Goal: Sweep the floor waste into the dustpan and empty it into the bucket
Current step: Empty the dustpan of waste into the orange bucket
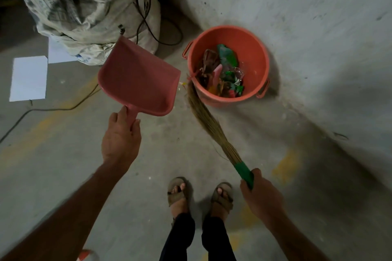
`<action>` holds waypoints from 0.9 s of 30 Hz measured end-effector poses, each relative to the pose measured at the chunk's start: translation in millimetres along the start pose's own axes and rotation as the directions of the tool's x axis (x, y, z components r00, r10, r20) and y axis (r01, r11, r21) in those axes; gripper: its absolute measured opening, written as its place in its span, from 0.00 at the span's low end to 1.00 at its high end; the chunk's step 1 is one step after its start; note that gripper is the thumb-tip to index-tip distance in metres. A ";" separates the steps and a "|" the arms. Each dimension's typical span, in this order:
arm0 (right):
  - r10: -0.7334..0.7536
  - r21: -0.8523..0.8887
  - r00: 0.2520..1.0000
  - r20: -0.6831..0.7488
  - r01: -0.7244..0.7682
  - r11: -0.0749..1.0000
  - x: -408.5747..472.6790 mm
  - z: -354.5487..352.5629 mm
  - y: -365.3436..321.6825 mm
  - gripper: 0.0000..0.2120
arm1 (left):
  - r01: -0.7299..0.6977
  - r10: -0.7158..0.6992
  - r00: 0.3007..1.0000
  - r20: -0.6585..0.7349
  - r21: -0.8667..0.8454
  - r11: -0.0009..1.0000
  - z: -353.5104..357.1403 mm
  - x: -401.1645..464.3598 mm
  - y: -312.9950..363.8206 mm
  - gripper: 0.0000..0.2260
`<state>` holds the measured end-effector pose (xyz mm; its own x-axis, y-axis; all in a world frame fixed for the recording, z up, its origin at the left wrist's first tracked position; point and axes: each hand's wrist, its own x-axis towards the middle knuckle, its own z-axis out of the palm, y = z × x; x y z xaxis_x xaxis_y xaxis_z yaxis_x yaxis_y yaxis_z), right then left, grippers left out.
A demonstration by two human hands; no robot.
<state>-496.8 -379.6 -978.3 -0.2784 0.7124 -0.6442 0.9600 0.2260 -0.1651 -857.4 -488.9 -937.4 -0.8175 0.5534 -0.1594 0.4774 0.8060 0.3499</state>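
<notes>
Two hands are busy: my left hand (pixel 121 137) grips the handle of the pink dustpan (pixel 137 78), held up with its pan bare, while my right hand (pixel 262 195) is wrapped round the green grip of the grass broom (pixel 206 121), whose bristle tip touches the near rim of the orange bucket (pixel 252 48) of wrappers. Concrete floor (pixel 318 133) lies under my sandalled feet (pixel 200 197), with white sheets (pixel 28 78), a woven sack (pixel 84 10) and black cables (pixel 148 21) at the left.

The left hand (pixel 121 135) holds a pink dustpan (pixel 137 78), the right hand (pixel 262 193) a broom (pixel 209 121), beside an orange bucket (pixel 257 53).
</notes>
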 end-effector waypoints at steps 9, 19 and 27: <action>-0.014 0.060 1.000 0.003 0.014 0.998 -18.0 15.8 2.1 0.14 | -0.015 0.015 1.000 0.015 -0.022 1.000 15.2 -0.9 -11.9 0.18; -0.058 0.183 0.987 -0.147 0.085 0.979 -28.8 15.9 -18.7 0.23 | -0.008 -0.001 0.997 -0.072 -0.118 0.993 0.1 -3.3 -15.2 0.20; 0.235 0.452 0.965 -0.120 -0.158 0.878 -70.2 -2.5 -2.7 0.23 | -0.088 0.076 0.993 -0.089 -0.141 0.986 -12.3 -6.5 10.7 0.21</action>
<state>-479.9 -428.5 -930.7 -0.0463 0.8198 -0.5708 0.8993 -0.2145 -0.3810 -850.9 -486.4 -921.3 -0.8043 0.5922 -0.0493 0.4975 0.7164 0.4892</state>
